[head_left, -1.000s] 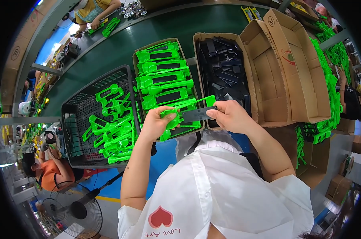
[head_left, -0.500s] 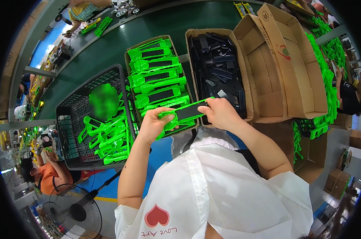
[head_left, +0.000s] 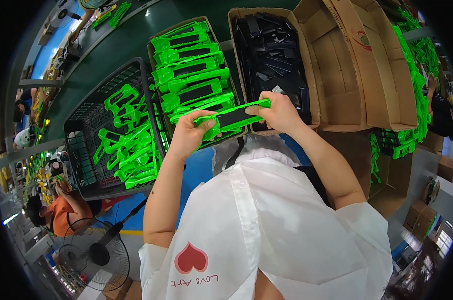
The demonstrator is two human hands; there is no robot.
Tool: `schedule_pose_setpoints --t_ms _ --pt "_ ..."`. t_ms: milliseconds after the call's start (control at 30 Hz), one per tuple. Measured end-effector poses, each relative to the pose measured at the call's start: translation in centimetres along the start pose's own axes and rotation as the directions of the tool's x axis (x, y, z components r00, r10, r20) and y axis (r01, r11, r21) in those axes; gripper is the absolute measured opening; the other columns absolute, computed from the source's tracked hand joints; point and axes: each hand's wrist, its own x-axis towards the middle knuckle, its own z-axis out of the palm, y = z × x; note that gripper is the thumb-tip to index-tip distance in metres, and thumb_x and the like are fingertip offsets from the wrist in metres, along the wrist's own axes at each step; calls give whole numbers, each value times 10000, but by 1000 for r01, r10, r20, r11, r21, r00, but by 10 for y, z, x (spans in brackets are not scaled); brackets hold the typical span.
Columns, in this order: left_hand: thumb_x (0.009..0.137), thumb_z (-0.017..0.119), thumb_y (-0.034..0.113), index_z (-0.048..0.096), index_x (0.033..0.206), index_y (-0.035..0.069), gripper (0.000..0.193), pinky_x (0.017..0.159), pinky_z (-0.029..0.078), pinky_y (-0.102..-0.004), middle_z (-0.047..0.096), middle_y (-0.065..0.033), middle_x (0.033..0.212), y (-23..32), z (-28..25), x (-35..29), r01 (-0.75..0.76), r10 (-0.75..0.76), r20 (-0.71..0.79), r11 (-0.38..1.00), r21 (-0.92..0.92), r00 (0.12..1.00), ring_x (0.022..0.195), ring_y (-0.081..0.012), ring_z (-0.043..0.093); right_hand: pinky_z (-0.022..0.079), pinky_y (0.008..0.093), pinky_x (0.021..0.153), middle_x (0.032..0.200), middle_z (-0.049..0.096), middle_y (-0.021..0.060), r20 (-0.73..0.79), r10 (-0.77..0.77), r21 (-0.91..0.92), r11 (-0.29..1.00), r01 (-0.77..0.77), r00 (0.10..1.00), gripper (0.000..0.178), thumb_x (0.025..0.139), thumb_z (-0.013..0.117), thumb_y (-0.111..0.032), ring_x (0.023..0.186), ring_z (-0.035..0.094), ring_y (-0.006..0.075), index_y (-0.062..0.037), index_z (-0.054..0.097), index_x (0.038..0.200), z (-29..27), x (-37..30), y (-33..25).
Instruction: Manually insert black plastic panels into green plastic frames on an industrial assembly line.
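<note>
A long bright green plastic frame with a black panel [head_left: 233,117] set in its middle is held level between my two hands. My left hand [head_left: 190,132] grips the frame's left end, thumb on top. At the other end my right hand [head_left: 280,113] is closed on the frame, its thumb resting by the panel's right edge. Just beyond my hands, a cardboard box [head_left: 149,49] holds a stack of similar green frames, several with black panels. To its right stands a cardboard box [head_left: 310,107] of loose black plastic panels [head_left: 271,57].
On the left a black plastic basket [head_left: 69,150] holds loose green frames [head_left: 136,157]. Open cardboard boxes [head_left: 331,75] stand at the right, with more green parts [head_left: 411,75] beyond. A fan [head_left: 99,254] and a person in orange [head_left: 64,215] are at lower left.
Boxes and basket sit higher in the picture now. My hands keep their hold on the green frame; my right thumb has shifted on it, and more of its right end shows.
</note>
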Motion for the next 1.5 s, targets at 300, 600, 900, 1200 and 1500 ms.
schedule_pose_setpoints --t_ms 300,600,900,1200,1500 --pt "703 600 123 598 816 12 159 561 419 -360 571 -168 688 24 25 8 -160 169 83 514 843 982 631 -312 547 343 229 397 540 489 37 55 -156 228 964 139 986 450 644 727 -238 411 438 90 -43 384 860 23 -8 -2" --pt "654 660 202 594 654 54 162 571 391 -369 535 -106 595 37 -2 59 -415 532 180 365 833 827 570 -296 494 409 202 465 920 504 157 437 -191 815 499 -296 879 535 803 561 -199 559 522 129 -11 240 1187 27 2 1" --pt "793 362 553 273 1291 164 638 961 161 -541 247 -86 1340 53 -115 200 -40 326 71 -102 994 943 1239 -263 210 437 360 665 831 542 136 -140 11 -237 970 -45 990 275 727 589 -165 784 545 292 -6 473 918 -14 -27 57" --pt "835 344 495 368 1230 99 560 950 197 -503 253 -130 1328 39 -117 175 -81 587 11 94 992 810 1220 -303 235 493 345 570 881 481 169 -429 -48 -646 714 -269 902 331 700 629 -194 680 591 291 7 443 886 -12 15 96" --pt "732 546 402 292 1232 -9 695 882 311 -500 296 -236 1256 -89 -180 17 599 450 -698 364 713 558 1082 -408 355 448 445 669 786 574 217 -168 -72 -598 801 -43 983 221 745 561 -205 779 547 385 -14 508 843 -14 25 106"
